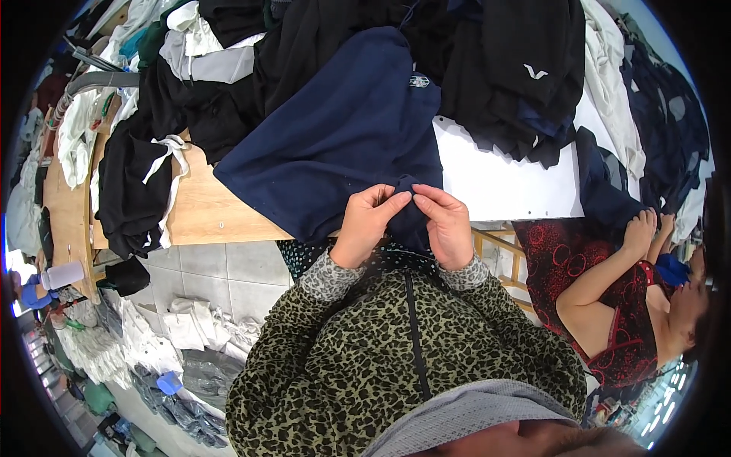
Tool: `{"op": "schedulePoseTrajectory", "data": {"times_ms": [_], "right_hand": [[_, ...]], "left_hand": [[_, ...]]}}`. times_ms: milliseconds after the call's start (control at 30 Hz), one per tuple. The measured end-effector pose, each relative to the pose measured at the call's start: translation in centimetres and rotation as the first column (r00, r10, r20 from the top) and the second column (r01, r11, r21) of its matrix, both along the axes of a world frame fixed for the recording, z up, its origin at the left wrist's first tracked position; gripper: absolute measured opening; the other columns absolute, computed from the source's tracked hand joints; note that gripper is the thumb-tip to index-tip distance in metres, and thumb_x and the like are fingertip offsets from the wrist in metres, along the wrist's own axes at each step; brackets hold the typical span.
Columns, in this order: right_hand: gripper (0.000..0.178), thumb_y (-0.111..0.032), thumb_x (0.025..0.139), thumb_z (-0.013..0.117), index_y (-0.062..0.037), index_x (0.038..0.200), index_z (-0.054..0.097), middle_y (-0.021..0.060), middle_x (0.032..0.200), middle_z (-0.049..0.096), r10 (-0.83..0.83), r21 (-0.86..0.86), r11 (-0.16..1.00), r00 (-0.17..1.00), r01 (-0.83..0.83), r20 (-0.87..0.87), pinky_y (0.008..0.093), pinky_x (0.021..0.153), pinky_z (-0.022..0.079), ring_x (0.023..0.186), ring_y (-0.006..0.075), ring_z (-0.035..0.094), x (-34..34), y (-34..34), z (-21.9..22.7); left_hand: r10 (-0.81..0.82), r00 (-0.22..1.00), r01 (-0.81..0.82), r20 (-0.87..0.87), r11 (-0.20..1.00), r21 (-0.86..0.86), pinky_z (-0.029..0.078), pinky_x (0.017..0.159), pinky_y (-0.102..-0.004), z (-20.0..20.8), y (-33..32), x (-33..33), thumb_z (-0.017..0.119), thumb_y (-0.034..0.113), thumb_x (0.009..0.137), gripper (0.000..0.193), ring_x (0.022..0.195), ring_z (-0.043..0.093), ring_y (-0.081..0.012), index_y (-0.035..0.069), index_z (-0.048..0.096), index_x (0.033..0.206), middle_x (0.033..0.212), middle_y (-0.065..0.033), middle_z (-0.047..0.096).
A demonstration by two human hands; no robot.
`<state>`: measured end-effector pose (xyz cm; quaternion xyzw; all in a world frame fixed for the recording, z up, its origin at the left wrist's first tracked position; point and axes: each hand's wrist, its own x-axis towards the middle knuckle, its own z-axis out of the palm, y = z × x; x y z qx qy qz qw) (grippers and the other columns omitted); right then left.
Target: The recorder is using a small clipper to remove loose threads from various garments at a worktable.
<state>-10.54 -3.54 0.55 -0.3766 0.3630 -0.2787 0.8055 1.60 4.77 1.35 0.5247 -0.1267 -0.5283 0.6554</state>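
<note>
A navy blue garment (pixel 335 129) lies spread over the front of the wooden table (pixel 205 206), its near edge drawn to the table's front edge before me. My left hand (pixel 370 221) pinches a fold of this cloth between thumb and fingers. Close beside it, my right hand (pixel 445 227) pinches the same fold, the two thumbs nearly touching. Whether something small sits between the fingertips cannot be made out. Near the garment's far right side is a small light patch (pixel 418 81) with dark marks.
Black garments (pixel 510 68) are heaped behind and to the right, partly over a white board (pixel 487 183). At the left, black cloth with white ties (pixel 137 175) hangs over the edge. A co-worker (pixel 609 305) handles dark cloth at the right. White cloth piles (pixel 198 324) lie on the floor.
</note>
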Motion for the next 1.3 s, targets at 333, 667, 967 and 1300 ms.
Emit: {"op": "schedulePoseTrajectory", "data": {"times_ms": [333, 667, 967, 1300], "right_hand": [[0.022, 0.005, 0.083, 0.06, 0.0054, 0.105, 0.063, 0.0088, 0.096, 0.064, -0.193, -0.099, 0.975, 0.977, 0.201, 0.09, 0.0224, 0.081, 0.047, 0.088, 0.0121, 0.059, -0.3, 0.5, 0.0], [0.024, 0.004, 0.085, 0.059, 0.0051, 0.108, 0.061, 0.0094, 0.101, 0.064, -0.019, 0.063, 0.998, 0.991, 0.011, 0.131, 0.0232, 0.083, 0.047, 0.09, 0.013, 0.059, -0.8, -0.9, 0.5], [0.021, 0.004, 0.082, 0.062, 0.0026, 0.103, 0.063, 0.0, 0.085, 0.058, -0.045, -0.352, 0.936, 0.994, 0.006, -0.103, 0.0173, 0.07, 0.042, 0.074, 0.0055, 0.05, -0.5, 0.8, 0.2], [0.03, 0.006, 0.082, 0.061, 0.0011, 0.112, 0.059, -0.0011, 0.088, 0.056, -0.051, -0.037, 0.998, 0.994, 0.055, 0.092, 0.0176, 0.075, 0.043, 0.081, 0.0053, 0.052, -0.8, 0.1, 0.5]], "left_hand": [[0.165, 0.822, -0.148, 0.545, 0.986, -0.075, 0.038, 0.054, -0.0187, -2.2, -0.9, -1.5, 0.062, 0.011, 0.087, 0.014, 0.062, 0.046, -0.003, -0.003, 0.06, 0.084, 0.073, 0.0029, 0.057], [-0.051, 0.976, 0.058, -0.213, 0.998, 0.028, 0.031, 0.045, -0.0136, -1.2, -0.9, 0.8, 0.066, 0.022, 0.085, 0.016, 0.058, 0.047, 0.0018, 0.007, 0.06, 0.086, 0.075, 0.0063, 0.058], [0.109, 0.875, -0.071, 0.471, 0.993, -0.097, 0.038, 0.05, -0.0258, -1.1, -1.5, -1.1, 0.068, 0.008, 0.081, 0.014, 0.06, 0.047, -0.0067, -0.002, 0.06, 0.085, 0.072, -0.0026, 0.058], [-0.16, 0.959, 0.169, -0.235, 0.985, 0.02, 0.033, 0.045, -0.0161, -0.7, -0.8, 1.4, 0.063, 0.021, 0.087, 0.014, 0.056, 0.045, 0.001, 0.008, 0.059, 0.087, 0.072, 0.0073, 0.055]]}}
